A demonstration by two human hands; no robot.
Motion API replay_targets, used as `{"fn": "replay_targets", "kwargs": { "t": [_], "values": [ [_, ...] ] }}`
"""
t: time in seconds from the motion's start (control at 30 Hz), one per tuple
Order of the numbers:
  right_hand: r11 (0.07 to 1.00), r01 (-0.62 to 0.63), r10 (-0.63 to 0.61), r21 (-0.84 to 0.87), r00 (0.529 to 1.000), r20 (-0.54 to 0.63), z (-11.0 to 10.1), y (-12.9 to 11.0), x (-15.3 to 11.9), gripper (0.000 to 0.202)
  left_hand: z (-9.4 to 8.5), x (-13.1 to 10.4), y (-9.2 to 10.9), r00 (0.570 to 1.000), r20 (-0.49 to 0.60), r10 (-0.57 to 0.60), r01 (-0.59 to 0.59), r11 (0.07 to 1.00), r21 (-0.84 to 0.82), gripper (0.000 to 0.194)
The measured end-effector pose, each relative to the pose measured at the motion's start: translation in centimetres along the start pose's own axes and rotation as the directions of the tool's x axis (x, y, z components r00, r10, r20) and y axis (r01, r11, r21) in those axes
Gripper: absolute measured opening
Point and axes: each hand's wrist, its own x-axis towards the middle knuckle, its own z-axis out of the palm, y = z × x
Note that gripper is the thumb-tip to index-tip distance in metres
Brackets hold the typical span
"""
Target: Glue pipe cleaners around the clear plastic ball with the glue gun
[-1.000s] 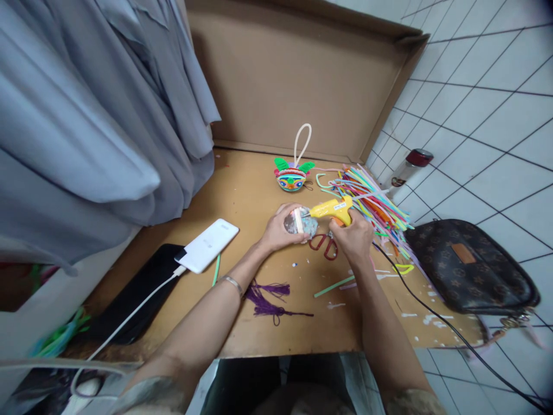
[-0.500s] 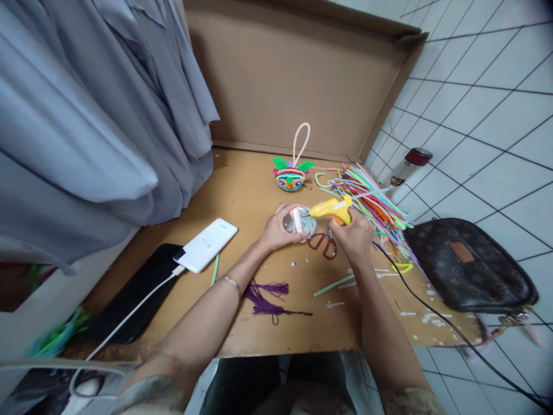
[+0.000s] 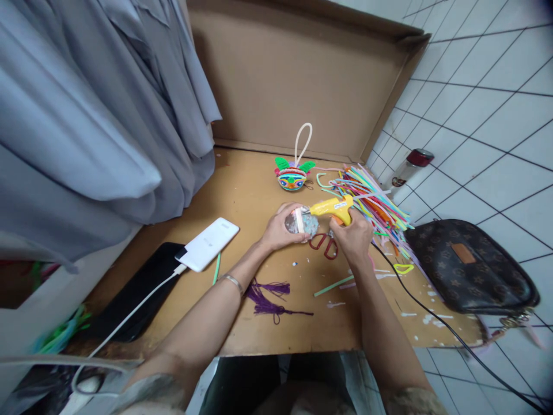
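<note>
In my left hand (image 3: 279, 226) is a rounded, clear-looking ball (image 3: 310, 225) with bluish filling and a pale band across it; its exact kind I cannot make out. My right hand (image 3: 353, 233) grips a yellow glue gun (image 3: 332, 208), its nozzle at the ball beside the pale band. Red-handled scissors (image 3: 330, 249) lie under and between the hands, their blades mostly hidden. Just behind stands a colourful animal-head ornament (image 3: 292, 177) with green ears and a white loop. Purple tassels (image 3: 268, 302) lie by my left forearm.
Many coloured pipe cleaners (image 3: 371, 199) are heaped at right, beside a bottle (image 3: 408, 167) and a brown handbag (image 3: 473, 265). The glue gun's black cord (image 3: 419, 302) runs off right. At left are a white power bank (image 3: 209, 245), a black phone-like slab (image 3: 138, 294) and grey cloth (image 3: 108, 115).
Almost nothing differs. The whole view has shifted slightly; both hands keep their hold, with the glue gun's nozzle still at the ball.
</note>
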Motion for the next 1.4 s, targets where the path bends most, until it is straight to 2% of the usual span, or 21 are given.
{"fn": "replay_targets", "kwargs": {
  "t": [0.57,0.83,1.07,1.4],
  "values": [
    [0.998,-0.035,0.037,-0.043,0.998,0.047,-0.64,-0.13,0.21,0.023,-0.05,0.03,0.18,1.0,-0.004,0.01,-0.01,1.0,-0.021,0.072],
    [1.0,-0.004,0.003,0.025,1.0,0.005,-0.13,0.1,-0.02,0.021,-0.02,0.03,0.16,1.0,-0.016,0.012,-0.012,1.0,-0.008,0.072],
    [0.999,-0.046,0.046,-0.002,0.999,-0.001,0.02,-0.19,-0.01,0.023,-0.02,-0.01,0.17,1.0,-0.016,0.016,-0.016,1.0,-0.018,0.071],
    [0.999,-0.046,0.046,-0.006,0.999,0.003,0.27,-0.09,-0.25,0.026,0.04,0.02,-0.02,0.999,-0.021,0.031,-0.031,0.999,0.008,0.071]
  ]
}}
